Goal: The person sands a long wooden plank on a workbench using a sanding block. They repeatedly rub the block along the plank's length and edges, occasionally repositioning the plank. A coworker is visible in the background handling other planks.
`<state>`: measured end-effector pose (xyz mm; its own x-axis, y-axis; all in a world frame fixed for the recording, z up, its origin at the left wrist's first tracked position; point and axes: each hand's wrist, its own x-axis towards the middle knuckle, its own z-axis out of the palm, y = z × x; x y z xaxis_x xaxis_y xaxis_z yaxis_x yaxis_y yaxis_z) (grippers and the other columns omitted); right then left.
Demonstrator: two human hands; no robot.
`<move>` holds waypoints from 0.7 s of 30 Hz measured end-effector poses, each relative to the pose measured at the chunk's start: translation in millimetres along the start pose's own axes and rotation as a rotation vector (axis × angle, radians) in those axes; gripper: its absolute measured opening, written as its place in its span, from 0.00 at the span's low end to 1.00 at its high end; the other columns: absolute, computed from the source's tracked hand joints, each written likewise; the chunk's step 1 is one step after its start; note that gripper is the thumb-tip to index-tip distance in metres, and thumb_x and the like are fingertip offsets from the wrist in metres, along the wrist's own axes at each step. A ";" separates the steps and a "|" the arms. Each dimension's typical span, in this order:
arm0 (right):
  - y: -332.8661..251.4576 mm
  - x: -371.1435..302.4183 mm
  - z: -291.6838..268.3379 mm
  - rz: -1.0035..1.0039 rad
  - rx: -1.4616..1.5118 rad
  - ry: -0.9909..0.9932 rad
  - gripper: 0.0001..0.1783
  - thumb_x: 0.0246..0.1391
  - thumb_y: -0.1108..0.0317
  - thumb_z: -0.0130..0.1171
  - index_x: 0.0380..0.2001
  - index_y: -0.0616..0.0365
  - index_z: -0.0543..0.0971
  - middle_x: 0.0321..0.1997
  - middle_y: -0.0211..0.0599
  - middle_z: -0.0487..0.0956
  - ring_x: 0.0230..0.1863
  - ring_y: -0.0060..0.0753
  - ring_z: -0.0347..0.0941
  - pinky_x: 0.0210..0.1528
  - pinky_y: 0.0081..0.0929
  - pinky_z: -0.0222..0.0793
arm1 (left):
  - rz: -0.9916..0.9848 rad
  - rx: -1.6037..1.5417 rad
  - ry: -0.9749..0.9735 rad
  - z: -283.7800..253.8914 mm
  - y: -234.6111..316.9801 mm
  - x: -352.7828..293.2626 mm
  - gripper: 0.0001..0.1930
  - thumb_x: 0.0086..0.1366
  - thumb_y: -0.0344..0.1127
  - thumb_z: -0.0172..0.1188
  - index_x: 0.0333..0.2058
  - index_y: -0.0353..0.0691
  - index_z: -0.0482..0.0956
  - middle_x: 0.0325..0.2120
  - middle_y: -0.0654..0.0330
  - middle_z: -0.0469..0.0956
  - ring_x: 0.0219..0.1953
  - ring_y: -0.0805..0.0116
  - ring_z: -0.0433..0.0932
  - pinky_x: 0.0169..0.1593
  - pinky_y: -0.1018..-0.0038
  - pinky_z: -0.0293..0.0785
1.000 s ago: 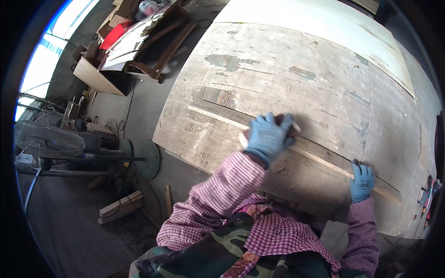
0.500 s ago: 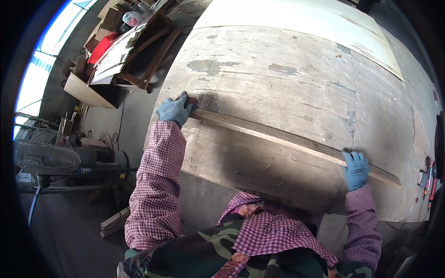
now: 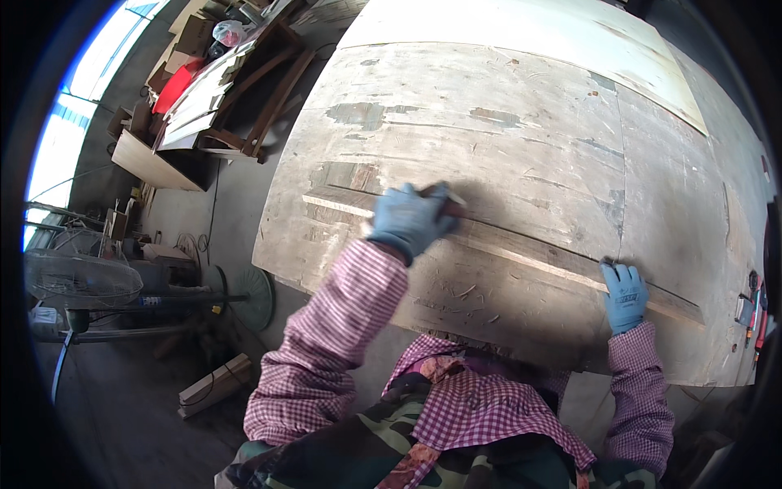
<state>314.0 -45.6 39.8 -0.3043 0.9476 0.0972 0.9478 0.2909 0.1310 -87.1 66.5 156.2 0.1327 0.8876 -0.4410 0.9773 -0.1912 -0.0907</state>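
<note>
A long, narrow wood strip lies slantwise across the worn plywood tabletop, its left end farther from me than its right. My left hand, in a blue-grey glove and smeared by motion, is over the strip left of its middle. Its fingers are closed round a small reddish-brown piece that looks like sandpaper, mostly hidden by the glove. Near the strip's right end, my gloved right hand grips the strip with its fingers over the edge. Both forearms wear checked sleeves.
Wood shavings and scuffed patches mark the tabletop. Small red and black tools lie at its right edge. To the left stand a fan and wood pieces on the floor. A rack with pale boards is at the far left.
My left hand has slid right along the strip from its left end, carrying the reddish-brown piece. That end is now uncovered. My right hand and the strip have stayed in place.
</note>
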 end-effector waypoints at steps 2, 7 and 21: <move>-0.8 1.9 12.3 -0.014 -0.036 0.038 0.26 0.43 0.65 0.63 0.50 0.40 0.78 0.39 0.25 0.72 0.42 0.32 0.69 0.44 0.35 0.69 | -0.337 0.112 -0.086 6.1 -106.8 8.9 0.29 0.68 0.66 0.47 0.58 0.57 0.73 0.42 0.51 0.77 0.41 0.59 0.80 0.42 0.61 0.79; -5.8 6.2 -1.9 0.009 0.006 0.051 0.23 0.46 0.67 0.59 0.49 0.39 0.79 0.39 0.24 0.73 0.41 0.32 0.69 0.44 0.35 0.70 | -0.269 0.146 -0.284 -5.8 -108.4 20.7 0.29 0.70 0.66 0.42 0.58 0.57 0.74 0.41 0.56 0.81 0.41 0.64 0.82 0.44 0.68 0.79; 3.2 7.5 -15.2 0.058 0.083 -0.028 0.27 0.37 0.63 0.69 0.47 0.39 0.78 0.38 0.23 0.74 0.43 0.31 0.70 0.45 0.34 0.71 | 0.346 -0.085 0.057 -9.4 52.3 8.6 0.27 0.63 0.66 0.53 0.51 0.53 0.79 0.39 0.47 0.78 0.39 0.51 0.80 0.43 0.59 0.78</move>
<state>313.3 -39.6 55.9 -0.2469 0.9662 0.0744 0.9687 0.2442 0.0434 -33.3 68.1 156.1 0.4649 0.7989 -0.3817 0.8828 -0.4510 0.1313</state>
